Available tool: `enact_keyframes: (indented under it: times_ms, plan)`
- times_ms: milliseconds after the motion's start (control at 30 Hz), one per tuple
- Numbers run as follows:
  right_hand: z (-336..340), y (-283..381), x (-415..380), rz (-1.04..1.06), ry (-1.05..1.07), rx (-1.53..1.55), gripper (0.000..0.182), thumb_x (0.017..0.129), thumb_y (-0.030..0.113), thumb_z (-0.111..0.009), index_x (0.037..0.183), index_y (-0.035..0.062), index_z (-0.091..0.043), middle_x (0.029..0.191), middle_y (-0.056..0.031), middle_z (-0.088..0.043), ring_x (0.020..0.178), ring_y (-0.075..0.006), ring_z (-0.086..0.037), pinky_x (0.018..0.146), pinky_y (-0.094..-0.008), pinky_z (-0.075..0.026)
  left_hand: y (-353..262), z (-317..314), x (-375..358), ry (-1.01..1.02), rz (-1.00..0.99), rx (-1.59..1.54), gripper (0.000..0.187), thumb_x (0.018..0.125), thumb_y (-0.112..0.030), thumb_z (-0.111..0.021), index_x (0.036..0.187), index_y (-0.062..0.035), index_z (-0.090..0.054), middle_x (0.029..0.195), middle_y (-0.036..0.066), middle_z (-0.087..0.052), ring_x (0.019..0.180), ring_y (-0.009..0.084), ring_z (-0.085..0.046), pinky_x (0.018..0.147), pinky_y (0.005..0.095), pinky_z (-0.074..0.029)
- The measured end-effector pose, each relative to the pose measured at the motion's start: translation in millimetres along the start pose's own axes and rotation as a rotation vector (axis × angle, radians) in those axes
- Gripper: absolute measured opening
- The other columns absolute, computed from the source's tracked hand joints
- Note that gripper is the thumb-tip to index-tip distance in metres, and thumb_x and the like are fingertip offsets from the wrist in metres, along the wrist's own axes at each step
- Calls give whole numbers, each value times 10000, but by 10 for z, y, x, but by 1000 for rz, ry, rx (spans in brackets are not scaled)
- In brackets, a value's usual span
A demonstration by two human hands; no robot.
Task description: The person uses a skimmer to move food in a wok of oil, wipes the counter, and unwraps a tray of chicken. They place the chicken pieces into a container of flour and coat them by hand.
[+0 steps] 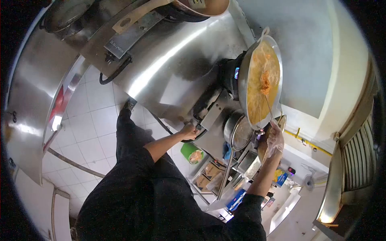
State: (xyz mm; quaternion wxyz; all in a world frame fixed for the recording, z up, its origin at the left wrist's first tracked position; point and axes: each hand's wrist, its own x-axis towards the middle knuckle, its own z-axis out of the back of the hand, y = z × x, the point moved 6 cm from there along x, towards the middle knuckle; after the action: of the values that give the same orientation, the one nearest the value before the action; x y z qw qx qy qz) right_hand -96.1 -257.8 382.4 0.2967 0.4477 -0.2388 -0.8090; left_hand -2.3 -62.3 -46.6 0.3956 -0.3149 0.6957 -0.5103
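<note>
Broadly, a stainless steel table (181, 52) is running across the upper part of the view, and pale square tiles are covering the floor (94, 120) to its lower left. A big wok (243, 85) is sitting on a dark burner (229, 76) close to the wall (305, 60), and it is holding bubbling yellow oil (257, 60). At the top edge a round pan (215, 9) is resting, its tan handle (140, 15) pointing off to the left. Just beside the wok's lower end a smaller metal pot (228, 127) is standing, with a round strainer (243, 136) lying over it and the strainer's long handle slanting downward. A green bucket (185, 152) is standing lower down, near the left forearm. Beside the wok's lower rim the right hand (276, 140), wearing a thin clear glove, is gripping metal tongs (269, 106) with its fingers closed around them; the two prongs are standing apart over the oil. Meanwhile the left hand (189, 131) is curling its bare fingers in beside a small dark knob (198, 127); whether they are holding it I cannot tell. An orange-brown clump of food (264, 83) is frying in the oil near the wok's middle, one prong reaching its edge.
</note>
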Motion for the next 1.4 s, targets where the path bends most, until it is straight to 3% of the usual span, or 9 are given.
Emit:
enact_keyframes:
  times_ms: [67, 233, 367, 567, 667, 767, 867, 1067, 1400]
  plan:
    - [213, -63, 279, 131, -114, -62, 195, 909, 253, -630, 1022, 101, -682, 527, 104, -439, 358, -24, -360, 318, -185, -291, 76, 79, -60, 55, -25, 166, 343, 766, -341, -683, 937, -44, -660, 730, 163, -668, 684, 289, -678, 608, 431, -539]
    - [250, 20, 444, 449, -137, -489, 280, 862, 199, -671, 1060, 4, -699, 663, 23, -612, 563, -56, -565, 509, -220, -438, 317, 515, -446, 250, 20, 374, 255, 804, -341, -625, 858, -98, -683, 714, 151, -664, 666, 339, -663, 627, 456, -539]
    - [180, 117, 226, 667, -421, -1064, 335, 836, 283, -660, 1084, 59, -690, 923, -236, -682, 873, -322, -684, 777, -404, -507, -199, 1443, -1347, 138, 263, 52, 384, 876, -337, -533, 723, -13, -668, 657, 110, -680, 575, 238, -650, 593, 406, -522]
    - [-155, 124, -523, 803, -571, -1288, 313, 858, 282, -633, 1107, 99, -681, 932, -241, -670, 935, -404, -634, 814, -433, -500, 798, 2340, -2680, -124, 541, -134, 563, 921, -453, -491, 556, -45, -623, 513, 68, -583, 471, 191, -563, 541, 356, -473]
    - [26, 59, -589, 849, -565, -1215, 334, 869, 270, -641, 1115, 46, -667, 875, -176, -708, 849, -347, -673, 782, -389, -513, 1048, 2763, -3433, -192, 712, 294, 589, 931, -457, -471, 536, -50, -630, 525, 89, -611, 487, 215, -596, 614, 382, -511]
    - [562, -169, -22, 757, -144, -572, 338, 882, 261, -655, 1107, 9, -671, 757, -34, -684, 656, -165, -623, 624, -277, -483, 1735, 2899, -4074, -322, 946, 276, 544, 927, -408, -468, 586, -28, -656, 613, 102, -677, 563, 209, -668, 710, 361, -557]
    - [657, -176, -176, 495, -28, -348, 236, 880, 242, -679, 1017, 49, -682, 640, 122, -465, 523, -1, -367, 455, -192, -247, 1709, 2836, -4282, -433, 992, 116, 484, 924, -334, -464, 681, 40, -652, 697, 152, -696, 545, 235, -670, 523, 343, -559]
    - [1089, -533, -112, 354, 39, 3, 323, 873, 178, -685, 1150, 16, -657, 650, 115, -486, 498, -5, -349, 457, -183, -255, 1825, 2678, -4224, -636, 922, -125, 345, 905, -248, -552, 639, -31, -522, 598, 98, -608, 469, 191, -584, 395, 331, -453]
    - [2705, -1923, -978, 661, -300, -229, 238, 908, 259, -636, 1014, 50, -680, 723, -20, -610, 626, -120, -517, 577, -260, -398, 1408, 1390, -4035, -753, 758, -245, 231, 881, -195, -558, 725, -28, -588, 595, 50, -550, 460, 145, -518, 377, 285, -395]
